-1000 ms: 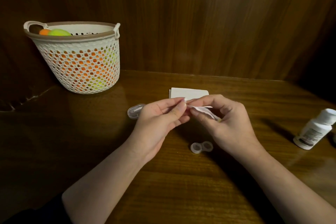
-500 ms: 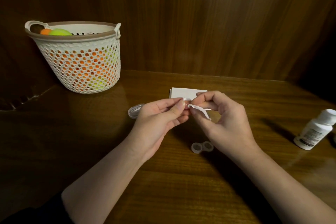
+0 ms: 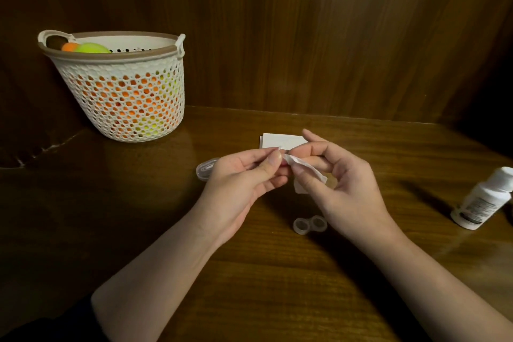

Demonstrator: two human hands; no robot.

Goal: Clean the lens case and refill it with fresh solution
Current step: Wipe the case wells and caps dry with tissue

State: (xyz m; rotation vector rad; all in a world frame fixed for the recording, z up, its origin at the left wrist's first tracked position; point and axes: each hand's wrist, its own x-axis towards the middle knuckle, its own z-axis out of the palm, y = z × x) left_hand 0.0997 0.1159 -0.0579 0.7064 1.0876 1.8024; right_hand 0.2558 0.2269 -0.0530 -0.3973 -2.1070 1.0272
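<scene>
1. Left hand (image 3: 238,183) and right hand (image 3: 344,189) each pinch the thin white tissue (image 3: 305,171) between curled fingers, above the brown wooden desk (image 3: 138,230)
2. Small clear twin-well lens case (image 3: 309,224) lies on the desk, near side of the hands
3. White solution bottle (image 3: 483,200) lies tilted far right

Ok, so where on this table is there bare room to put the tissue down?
Bare wood shows between the lens case and the solution bottle, and in the near strip between both forearms. There is more left of the clear lid, in front of the basket. It is crowded mid-table, where left hand and right hand hold the tissue by the folded tissues.
</scene>
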